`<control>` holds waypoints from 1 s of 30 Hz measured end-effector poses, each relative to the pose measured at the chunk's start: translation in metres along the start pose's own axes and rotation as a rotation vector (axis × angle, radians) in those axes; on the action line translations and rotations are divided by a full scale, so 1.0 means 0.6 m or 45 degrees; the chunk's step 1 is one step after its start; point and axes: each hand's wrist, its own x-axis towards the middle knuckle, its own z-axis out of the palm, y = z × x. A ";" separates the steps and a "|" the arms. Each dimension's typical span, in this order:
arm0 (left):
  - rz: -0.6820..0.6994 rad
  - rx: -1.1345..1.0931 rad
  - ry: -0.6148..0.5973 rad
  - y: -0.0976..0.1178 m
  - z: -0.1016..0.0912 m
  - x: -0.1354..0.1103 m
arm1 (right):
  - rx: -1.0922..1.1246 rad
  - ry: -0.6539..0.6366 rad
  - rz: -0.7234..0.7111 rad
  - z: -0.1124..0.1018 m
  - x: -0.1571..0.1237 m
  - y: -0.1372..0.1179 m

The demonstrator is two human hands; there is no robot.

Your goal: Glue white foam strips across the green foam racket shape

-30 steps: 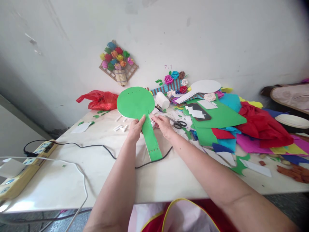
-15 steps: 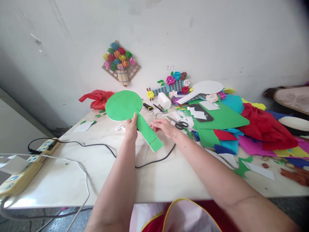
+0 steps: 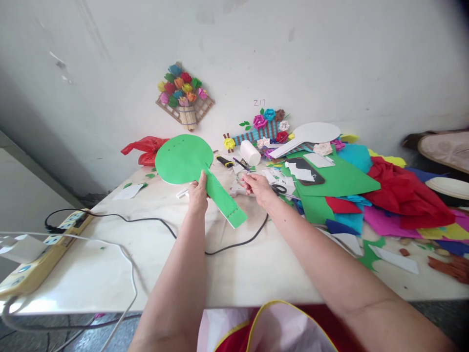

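My left hand (image 3: 199, 193) grips a green paddle-shaped board (image 3: 183, 159) where its round head meets the straight handle. The board has a white edge, and small dark marks show near the top of the head and at the handle's end. My right hand (image 3: 258, 187) is apart from the board, to the right of its handle, thumb and fingertips pinched together. Whatever lies between those fingertips is too small to make out. Close by on the table are black-handled scissors (image 3: 280, 189) and a yellow-and-black utility knife (image 3: 224, 162).
A white paddle shape (image 3: 317, 132), green sheets (image 3: 351, 176) and red crepe paper (image 3: 406, 193) are heaped at right. Behind stand a white roll (image 3: 250, 153) and a flower-covered craft (image 3: 256, 132). A black cable (image 3: 146, 218) crosses the table from a power strip (image 3: 54, 249).
My right hand has drawn away from the handle, to the right and slightly up. The green board has shifted a little to the left, still in my left hand.
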 end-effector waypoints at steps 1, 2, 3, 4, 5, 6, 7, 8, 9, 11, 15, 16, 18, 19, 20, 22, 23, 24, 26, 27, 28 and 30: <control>0.001 0.007 -0.014 0.000 0.000 -0.001 | -0.003 0.018 -0.007 0.000 0.001 0.000; 0.001 0.010 -0.029 0.000 0.001 -0.001 | -0.002 0.028 -0.013 0.001 0.001 0.000; 0.001 0.013 -0.047 0.001 0.001 -0.002 | 0.003 0.030 -0.017 0.001 0.001 -0.001; 0.001 0.017 -0.065 0.001 0.002 -0.003 | 0.011 0.023 -0.020 0.002 0.000 -0.001; 0.003 0.022 -0.082 0.001 0.002 -0.004 | 0.021 0.015 -0.021 0.003 0.000 -0.001; 0.007 0.028 -0.098 0.002 0.002 -0.005 | 0.029 0.011 -0.022 0.004 -0.001 0.000; 0.013 0.032 -0.111 0.002 0.002 -0.006 | 0.032 0.005 -0.020 0.005 -0.002 0.000; 0.018 0.038 -0.121 0.002 0.002 -0.006 | 0.028 -0.003 -0.017 0.006 -0.003 0.001; 0.020 0.045 -0.127 0.002 0.002 -0.007 | 0.014 -0.014 -0.017 0.007 -0.003 0.002; 0.014 0.060 -0.128 0.003 0.002 -0.008 | -0.035 -0.034 -0.043 0.009 -0.003 0.005; 0.003 0.083 -0.124 0.003 0.002 -0.008 | -0.082 -0.085 -0.116 0.012 -0.005 0.008; 0.000 0.084 -0.128 0.003 0.002 -0.008 | -0.086 -0.090 -0.111 0.013 -0.006 0.007; -0.008 0.077 -0.137 0.001 0.001 -0.007 | -0.124 -0.058 -0.085 0.014 -0.008 0.006; -0.013 0.072 -0.143 0.000 0.001 -0.007 | -0.158 -0.023 -0.073 0.014 -0.009 0.006; -0.016 0.068 -0.149 0.000 0.001 -0.007 | -0.194 0.011 -0.067 0.014 -0.009 0.007; -0.021 0.064 -0.155 -0.001 0.001 -0.007 | -0.245 0.035 -0.081 0.012 -0.007 0.009; -0.023 0.063 -0.153 -0.001 0.001 -0.007 | -0.259 0.026 -0.096 0.011 -0.006 0.011; -0.025 0.061 -0.153 -0.001 0.001 -0.006 | -0.267 0.013 -0.117 0.010 -0.005 0.012; -0.024 0.048 -0.155 -0.002 0.000 -0.006 | -0.269 -0.010 -0.152 0.009 -0.002 0.015; -0.020 0.038 -0.158 -0.003 -0.001 -0.005 | -0.261 -0.020 -0.158 0.009 -0.002 0.016; -0.016 0.026 -0.163 -0.004 -0.001 -0.004 | -0.249 -0.030 -0.154 0.010 -0.001 0.016; -0.009 0.002 -0.177 -0.006 -0.003 -0.003 | -0.222 -0.059 -0.134 0.011 -0.002 0.016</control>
